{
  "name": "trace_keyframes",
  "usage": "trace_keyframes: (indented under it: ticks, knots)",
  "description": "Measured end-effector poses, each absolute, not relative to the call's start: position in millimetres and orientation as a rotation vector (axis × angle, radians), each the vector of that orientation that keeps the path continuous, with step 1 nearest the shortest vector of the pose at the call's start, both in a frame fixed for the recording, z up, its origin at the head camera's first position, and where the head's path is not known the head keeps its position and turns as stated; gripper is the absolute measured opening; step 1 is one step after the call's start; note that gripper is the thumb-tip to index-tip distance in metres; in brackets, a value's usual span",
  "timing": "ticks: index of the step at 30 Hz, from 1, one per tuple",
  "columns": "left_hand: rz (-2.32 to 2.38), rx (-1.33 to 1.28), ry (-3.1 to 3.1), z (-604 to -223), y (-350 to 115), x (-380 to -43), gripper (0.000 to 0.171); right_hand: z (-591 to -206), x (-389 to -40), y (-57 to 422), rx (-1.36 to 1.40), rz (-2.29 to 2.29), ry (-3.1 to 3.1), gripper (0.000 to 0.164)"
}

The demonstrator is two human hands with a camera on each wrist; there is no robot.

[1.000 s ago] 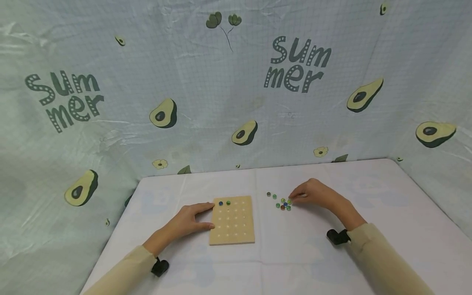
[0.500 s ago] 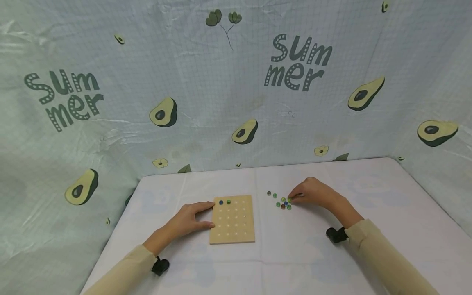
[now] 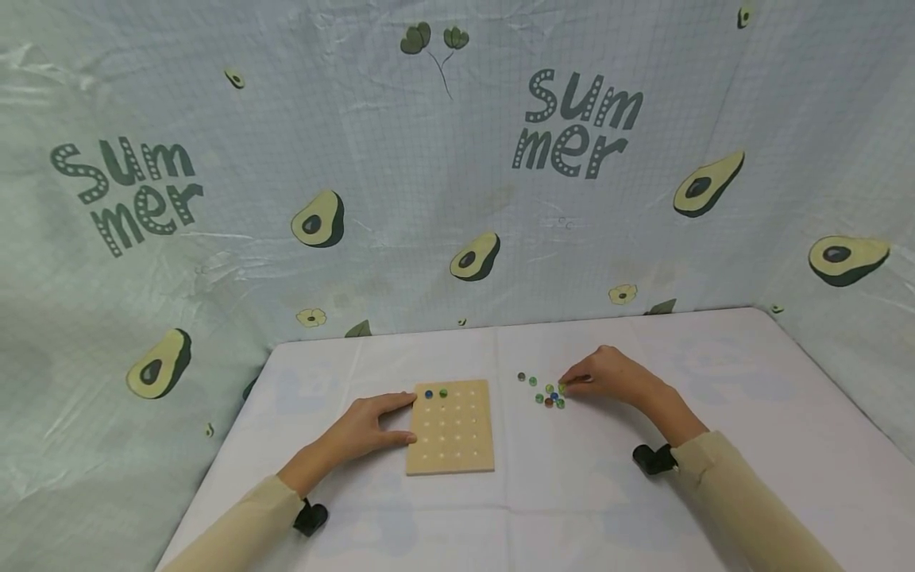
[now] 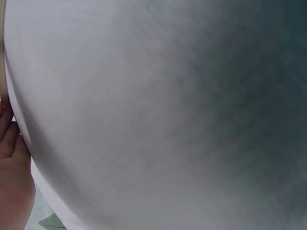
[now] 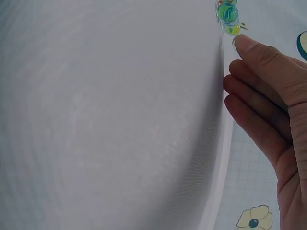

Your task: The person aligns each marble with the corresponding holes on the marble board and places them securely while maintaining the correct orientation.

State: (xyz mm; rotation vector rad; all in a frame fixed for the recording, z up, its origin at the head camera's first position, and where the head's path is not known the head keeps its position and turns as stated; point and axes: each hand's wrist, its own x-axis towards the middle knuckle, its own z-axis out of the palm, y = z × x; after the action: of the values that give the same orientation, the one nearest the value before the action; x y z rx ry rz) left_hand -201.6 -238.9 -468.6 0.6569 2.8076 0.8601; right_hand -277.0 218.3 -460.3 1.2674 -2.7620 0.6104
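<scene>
A pale wooden board (image 3: 457,465) with rows of small hollows lies flat on the table. Its back row bears a blue marble (image 3: 428,394) and a green marble (image 3: 443,393) at the left. My left hand (image 3: 363,429) rests at the board's left edge, thumb and fingers spread apart. Right of the board lies a loose group of several glass marbles (image 3: 539,398). My right hand (image 3: 611,377) reaches down to the group's right side, fingertips right at a yellow-green marble (image 5: 232,29). In the right wrist view its thumb (image 5: 264,55) hides the index fingertip.
A white cloth covers the table (image 3: 572,508). Behind it hangs a pale sheet (image 3: 400,175) printed with avocados and lettering. One dark marble (image 3: 521,376) lies at the group's back left. Black wrist cameras sit under both sleeves.
</scene>
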Motion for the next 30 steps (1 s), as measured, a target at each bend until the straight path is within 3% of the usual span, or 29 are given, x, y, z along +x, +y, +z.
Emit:
trace_keyframes:
  ticks: [30]
  knots:
    - [0.843,0.642,2.804,-466.1,-237.9,-200.7,0.076,-447.9,-275.9,195.8,1.308,0.742,-2.628,0.018]
